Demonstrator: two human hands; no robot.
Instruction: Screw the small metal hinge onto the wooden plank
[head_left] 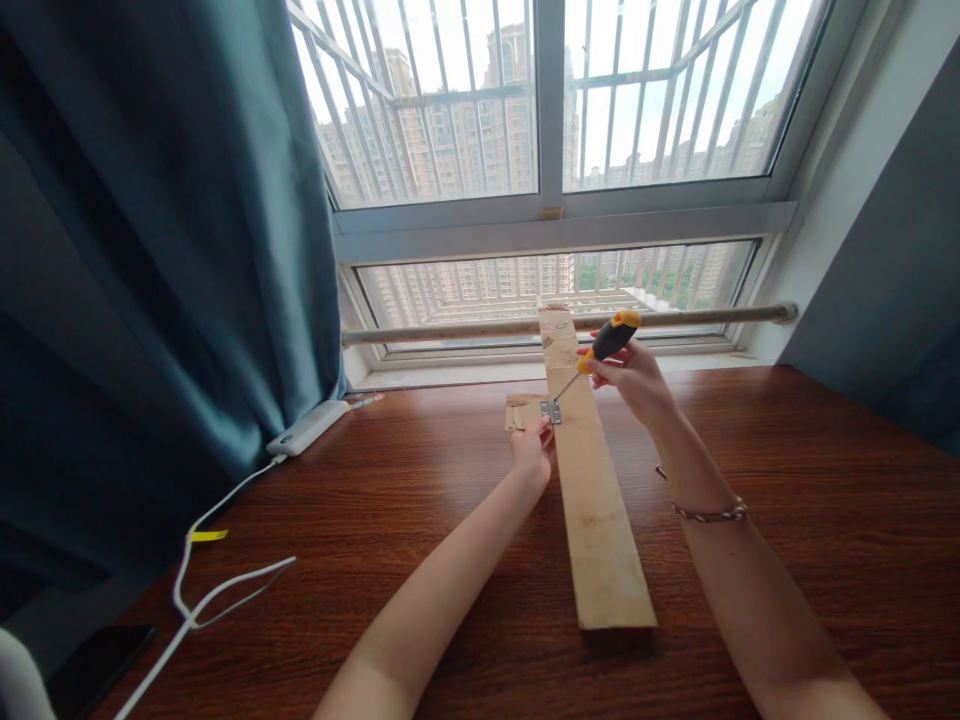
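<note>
Head view, from where I stand: a long wooden board (600,520) lies on the desk (442,500), its far end toward the window (555,230). A metal hinge (551,411) sits at its left edge, beside a small wooden piece (517,412). The right hand (628,376) is wrapped around a screwdriver (611,338), tilted, its shaft running down to the hinge. The left hand (532,452) is drawn narrow against the hinge and small piece; whether it pinches or presses, I can't tell. I'd judge the screwdriver light and rigid, its chunky handle the sure place to grip. The board looks stiff and fairly light, best steadied by its long edges; the hinge seems hard, small and perhaps slippery, better held at its rim.
</note>
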